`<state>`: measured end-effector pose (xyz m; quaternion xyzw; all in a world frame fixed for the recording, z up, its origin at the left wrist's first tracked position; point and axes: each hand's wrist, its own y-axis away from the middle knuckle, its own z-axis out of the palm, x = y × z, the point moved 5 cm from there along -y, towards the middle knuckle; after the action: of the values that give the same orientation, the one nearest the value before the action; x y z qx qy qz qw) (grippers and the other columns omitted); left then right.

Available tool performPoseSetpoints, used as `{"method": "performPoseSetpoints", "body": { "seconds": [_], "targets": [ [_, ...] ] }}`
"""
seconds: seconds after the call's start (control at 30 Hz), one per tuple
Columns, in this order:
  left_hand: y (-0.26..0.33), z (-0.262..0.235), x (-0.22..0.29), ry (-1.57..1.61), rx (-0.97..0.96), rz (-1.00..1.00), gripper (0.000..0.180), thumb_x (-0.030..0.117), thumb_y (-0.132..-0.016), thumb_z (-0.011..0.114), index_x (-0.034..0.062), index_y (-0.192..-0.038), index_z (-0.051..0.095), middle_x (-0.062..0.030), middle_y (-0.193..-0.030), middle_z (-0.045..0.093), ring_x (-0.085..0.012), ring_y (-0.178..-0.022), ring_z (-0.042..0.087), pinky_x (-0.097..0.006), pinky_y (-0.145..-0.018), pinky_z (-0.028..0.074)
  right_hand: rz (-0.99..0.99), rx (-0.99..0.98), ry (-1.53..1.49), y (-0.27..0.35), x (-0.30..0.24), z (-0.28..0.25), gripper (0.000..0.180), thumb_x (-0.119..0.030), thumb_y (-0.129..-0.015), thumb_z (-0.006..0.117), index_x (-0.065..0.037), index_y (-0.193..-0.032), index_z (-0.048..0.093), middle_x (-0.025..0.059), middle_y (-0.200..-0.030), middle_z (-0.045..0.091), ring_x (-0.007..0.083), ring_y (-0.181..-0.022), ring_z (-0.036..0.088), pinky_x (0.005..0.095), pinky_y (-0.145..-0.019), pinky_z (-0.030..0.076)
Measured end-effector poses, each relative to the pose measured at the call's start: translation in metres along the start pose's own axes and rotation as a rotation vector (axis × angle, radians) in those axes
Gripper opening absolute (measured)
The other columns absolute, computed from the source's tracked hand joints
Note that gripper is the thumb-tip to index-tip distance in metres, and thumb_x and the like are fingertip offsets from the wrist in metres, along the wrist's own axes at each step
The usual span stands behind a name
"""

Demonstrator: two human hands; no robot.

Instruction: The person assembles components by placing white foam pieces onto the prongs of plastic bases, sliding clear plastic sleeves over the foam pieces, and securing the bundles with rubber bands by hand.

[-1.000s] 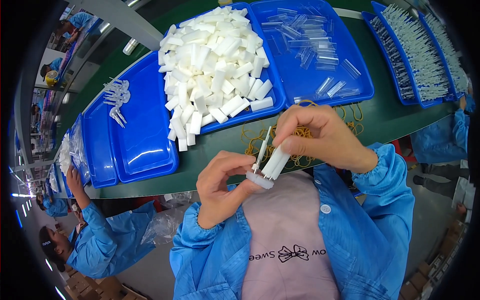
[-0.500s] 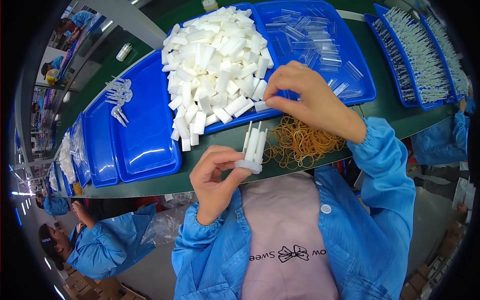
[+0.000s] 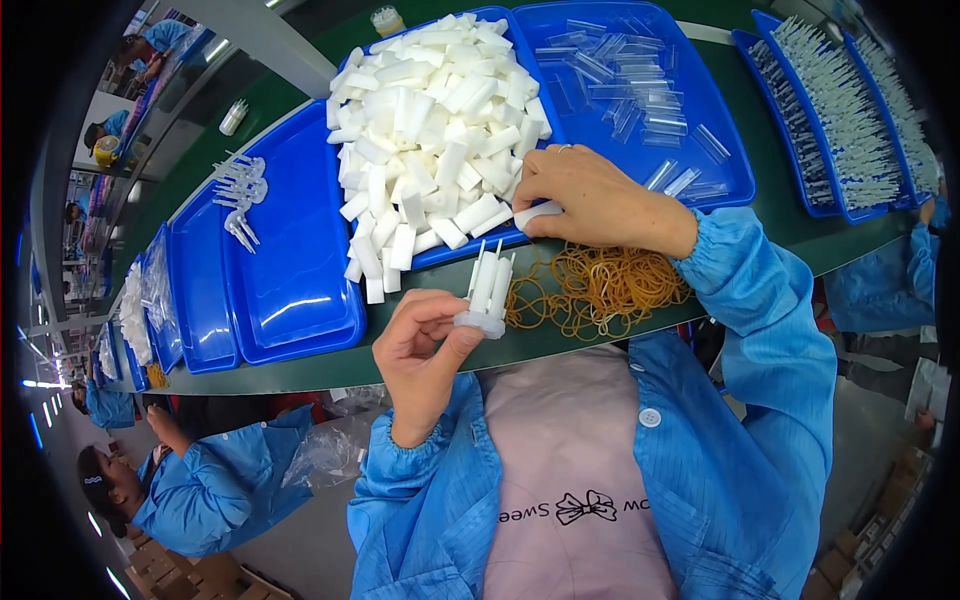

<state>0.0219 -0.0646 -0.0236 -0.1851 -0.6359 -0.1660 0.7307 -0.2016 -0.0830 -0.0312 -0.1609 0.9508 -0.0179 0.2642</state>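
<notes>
Counter [image 3: 800, 250]: green, carries blue trays.
Tray [image 3: 300, 270]: nearly bare, left of the white heap.
Heap [image 3: 430, 130]: white plastic pieces.
Bands [image 3: 600, 290]: loose by the counter's near edge.
Right hand [image 3: 590, 200]: grip closed on one piece [image 3: 537, 213] at the heap's edge.
Left hand [image 3: 420, 350]: grip closed on a bundle [image 3: 487, 293], upright over the counter's edge.

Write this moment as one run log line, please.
left hand: holds bundle of white plastic pieces | right hand: picks white piece at blue tray edge | rubber bands: loose on belt
</notes>
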Motion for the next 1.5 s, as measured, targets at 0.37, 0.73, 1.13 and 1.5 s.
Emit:
{"method": "performPoseSetpoints", "body": {
  "seconds": [0.37,0.73,1.13,1.5],
  "targets": [
    [0.002,0.011,0.013,-0.180,0.017,0.188,0.019,-0.005,-0.077,0.071,-0.0005,-0.096,0.070,-0.0106,-0.098,0.063,-0.0167,-0.087,0.059,-0.025,-0.073,0.046,0.452,0.121,-1.532,0.012,-0.019,-0.013,0.041,-0.020,-0.093,0.059,-0.002,-0.128,0.050,0.0048,-0.099,0.062,0.0111,-0.085,0.061,0.0235,-0.077,0.050],
    [0.000,0.016,0.021,-0.274,0.001,0.255,0.022,-0.006,-0.075,0.071,0.0009,-0.095,0.071,-0.0104,-0.095,0.064,-0.0174,-0.083,0.060,-0.025,-0.070,0.048,0.462,0.057,-1.499,0.015,-0.020,-0.009,0.037,-0.028,-0.093,0.060,-0.004,-0.120,0.056,0.0035,-0.104,0.062,0.0101,-0.094,0.057,0.0251,-0.081,0.046],
    [-0.001,0.033,0.040,-0.573,-0.153,0.500,0.035,-0.010,-0.060,0.071,0.0018,-0.093,0.071,-0.0102,-0.089,0.064,-0.0235,-0.078,0.060,-0.030,-0.067,0.047,0.408,0.086,-1.343,0.013,-0.020,-0.018,0.025,-0.027,-0.089,0.065,-0.003,-0.097,0.066,0.0019,-0.093,0.064,0.0086,-0.090,0.055,0.0252,-0.085,0.041],
    [0.010,0.027,0.037,-0.552,-0.023,0.524,0.040,-0.007,-0.065,0.074,0.0019,-0.103,0.066,-0.0157,-0.109,0.058,-0.0234,-0.083,0.061,-0.033,-0.071,0.050,0.263,0.112,-1.142,0.025,-0.059,-0.029,0.014,-0.016,-0.088,0.066,-0.002,-0.092,0.064,0.0015,-0.090,0.060,0.0078,-0.086,0.055,0.0242,-0.078,0.045]
  ]
}}
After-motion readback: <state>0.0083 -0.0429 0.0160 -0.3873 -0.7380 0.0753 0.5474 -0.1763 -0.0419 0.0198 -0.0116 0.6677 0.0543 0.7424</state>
